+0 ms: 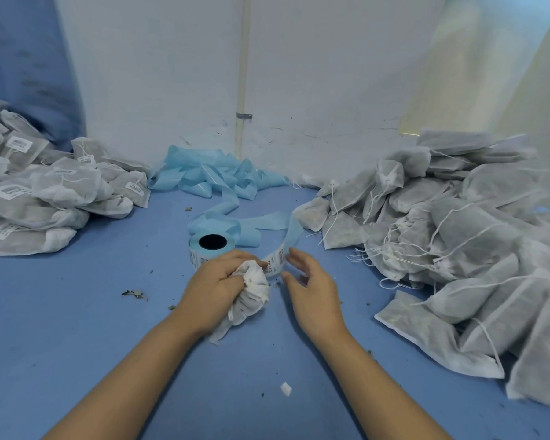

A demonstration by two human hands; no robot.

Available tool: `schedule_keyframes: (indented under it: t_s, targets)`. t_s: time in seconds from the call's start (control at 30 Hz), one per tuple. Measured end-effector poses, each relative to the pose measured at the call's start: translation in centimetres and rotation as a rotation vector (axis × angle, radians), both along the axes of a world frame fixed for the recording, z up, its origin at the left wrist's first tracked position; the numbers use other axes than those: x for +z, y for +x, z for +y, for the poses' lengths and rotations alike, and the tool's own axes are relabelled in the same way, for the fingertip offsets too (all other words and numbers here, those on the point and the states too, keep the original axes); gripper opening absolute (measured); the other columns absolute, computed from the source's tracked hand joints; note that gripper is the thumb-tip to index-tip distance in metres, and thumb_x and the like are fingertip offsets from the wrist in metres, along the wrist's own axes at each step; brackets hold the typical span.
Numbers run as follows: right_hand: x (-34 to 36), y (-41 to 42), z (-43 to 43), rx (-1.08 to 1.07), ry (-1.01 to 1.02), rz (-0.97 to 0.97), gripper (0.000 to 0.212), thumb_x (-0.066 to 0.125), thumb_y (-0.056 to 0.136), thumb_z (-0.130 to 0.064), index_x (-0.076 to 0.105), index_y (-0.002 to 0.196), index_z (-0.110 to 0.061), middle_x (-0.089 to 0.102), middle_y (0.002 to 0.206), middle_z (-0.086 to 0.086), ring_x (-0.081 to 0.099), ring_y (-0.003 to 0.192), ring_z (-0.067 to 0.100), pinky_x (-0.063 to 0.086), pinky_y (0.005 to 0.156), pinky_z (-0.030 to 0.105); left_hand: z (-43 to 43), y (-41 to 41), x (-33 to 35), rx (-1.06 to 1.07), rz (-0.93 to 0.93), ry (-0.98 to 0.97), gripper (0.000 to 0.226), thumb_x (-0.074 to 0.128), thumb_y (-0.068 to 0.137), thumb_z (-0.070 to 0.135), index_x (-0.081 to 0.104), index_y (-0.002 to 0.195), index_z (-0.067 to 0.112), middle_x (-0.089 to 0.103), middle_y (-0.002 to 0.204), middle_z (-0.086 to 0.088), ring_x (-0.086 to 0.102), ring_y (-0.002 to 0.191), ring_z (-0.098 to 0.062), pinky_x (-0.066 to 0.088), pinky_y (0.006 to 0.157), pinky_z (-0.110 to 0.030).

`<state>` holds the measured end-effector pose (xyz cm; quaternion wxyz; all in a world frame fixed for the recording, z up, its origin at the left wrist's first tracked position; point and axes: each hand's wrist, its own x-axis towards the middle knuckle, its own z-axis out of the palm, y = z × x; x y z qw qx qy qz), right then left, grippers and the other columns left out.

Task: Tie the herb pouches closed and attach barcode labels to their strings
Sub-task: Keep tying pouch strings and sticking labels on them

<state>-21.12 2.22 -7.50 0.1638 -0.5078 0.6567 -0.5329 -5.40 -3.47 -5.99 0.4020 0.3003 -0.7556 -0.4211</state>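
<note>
Your left hand is gripping the herb pouch by its gathered neck, just at 6 o'clock from the label roll on the counter — it is looking soft, light and crushable, so keep holding at the bunched neck. Your right hand is hovering with fingers spread, holding nothing, beside the label strip — thin, floppy, sticky

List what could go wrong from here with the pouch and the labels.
The left hand bunches only the neck of the pouch; a loose grip may spill herbs, like the crumbs on the table. The right hand reaches for the label strip; the label could stick crooked or tear.
</note>
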Motion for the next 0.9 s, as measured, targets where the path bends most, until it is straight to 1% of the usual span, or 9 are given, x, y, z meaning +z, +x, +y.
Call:
schedule_keyframes:
  t_s: [0.07, 0.13, 0.23, 0.33, 0.47, 0.63, 0.77, 0.83, 0.9]
  targets:
    - [0.06, 0.10, -0.05, 0.056, 0.012, 0.012, 0.040, 0.058, 0.093, -0.007, 0.054, 0.132, -0.016, 0.059, 0.127, -0.010, 0.053, 0.114, 0.000, 0.038, 0.091, 0.004, 0.06, -0.11, 0.10, -0.025, 0.022, 0.015, 0.033, 0.045, 0.070, 0.016, 0.072, 0.089, 0.015, 0.070, 0.096, 0.009, 0.064, 0.092, -0.008, 0.048, 0.087, -0.033]
    - [0.08, 0.14, -0.05, 0.085, 0.016, -0.002, 0.036, 0.058, 0.093, -0.009, 0.058, 0.129, -0.015, 0.062, 0.125, -0.009, 0.056, 0.114, 0.002, 0.042, 0.097, 0.014, 0.06, -0.20, 0.11, -0.031, 0.027, 0.021, 0.032, 0.045, 0.070, 0.016, 0.072, 0.087, 0.015, 0.070, 0.095, 0.006, 0.064, 0.090, -0.009, 0.048, 0.085, -0.031]
    - [0.06, 0.20, -0.05, 0.100, 0.010, -0.007, 0.024, 0.057, 0.094, -0.012, 0.067, 0.115, -0.019, 0.069, 0.110, -0.011, 0.061, 0.104, 0.001, 0.047, 0.094, 0.021, 0.04, -0.29, 0.02, -0.033, 0.019, 0.012, 0.033, 0.045, 0.069, 0.016, 0.072, 0.088, 0.012, 0.069, 0.096, 0.006, 0.064, 0.090, -0.009, 0.047, 0.085, -0.031]
    - [0.04, 0.21, -0.12, 0.098, 0.005, -0.004, 0.019, 0.058, 0.094, -0.015, 0.072, 0.106, -0.020, 0.072, 0.101, -0.013, 0.064, 0.094, 0.002, 0.048, 0.087, 0.019, 0.05, -0.30, 0.07, -0.030, 0.022, 0.011, 0.032, 0.045, 0.070, 0.017, 0.072, 0.087, 0.012, 0.069, 0.096, 0.007, 0.064, 0.090, -0.008, 0.048, 0.085, -0.031]
    - [0.05, 0.12, -0.13, 0.074, -0.021, -0.112, 0.018, 0.058, 0.094, -0.015, 0.073, 0.091, -0.024, 0.072, 0.089, -0.015, 0.063, 0.084, 0.000, 0.047, 0.079, 0.015, 0.11, -0.21, 0.11, -0.030, 0.012, 0.014, 0.033, 0.045, 0.072, 0.018, 0.072, 0.090, 0.015, 0.069, 0.098, 0.009, 0.064, 0.093, -0.009, 0.049, 0.088, -0.034]
    - [0.09, 0.02, -0.13, 0.049, -0.036, -0.178, 0.016, 0.059, 0.093, -0.014, 0.073, 0.088, -0.021, 0.072, 0.086, -0.011, 0.063, 0.081, 0.002, 0.047, 0.075, 0.013, 0.06, -0.21, 0.10, -0.015, 0.003, 0.019, 0.032, 0.045, 0.072, 0.018, 0.072, 0.090, 0.019, 0.068, 0.097, 0.015, 0.064, 0.094, -0.007, 0.049, 0.090, -0.038]
    - [0.19, -0.10, -0.08, 0.029, -0.063, -0.246, 0.023, 0.059, 0.093, -0.015, 0.070, 0.080, -0.030, 0.072, 0.078, -0.017, 0.062, 0.074, -0.004, 0.045, 0.069, 0.008, 0.02, -0.28, 0.01, -0.009, 0.002, 0.013, 0.032, 0.045, 0.074, 0.017, 0.072, 0.090, 0.023, 0.068, 0.098, 0.017, 0.064, 0.095, -0.006, 0.049, 0.091, -0.038]
    - [0.20, -0.20, -0.07, -0.030, -0.099, -0.296, 0.025, 0.059, 0.093, -0.015, 0.069, 0.077, -0.032, 0.070, 0.074, -0.019, 0.061, 0.071, -0.006, 0.045, 0.068, 0.008, -0.08, -0.30, -0.06, 0.002, 0.004, 0.026, 0.032, 0.044, 0.074, 0.017, 0.071, 0.091, 0.024, 0.068, 0.097, 0.018, 0.063, 0.095, -0.007, 0.049, 0.091, -0.038]
    - [0.14, -0.37, 0.00, -0.139, -0.170, -0.352, 0.026, 0.059, 0.093, -0.015, 0.067, 0.077, -0.033, 0.068, 0.072, -0.021, 0.059, 0.069, -0.010, 0.044, 0.068, 0.007, -0.05, -0.31, -0.09, 0.019, 0.016, 0.038, 0.033, 0.043, 0.073, 0.018, 0.070, 0.089, 0.027, 0.068, 0.095, 0.018, 0.063, 0.094, -0.005, 0.048, 0.088, -0.031]
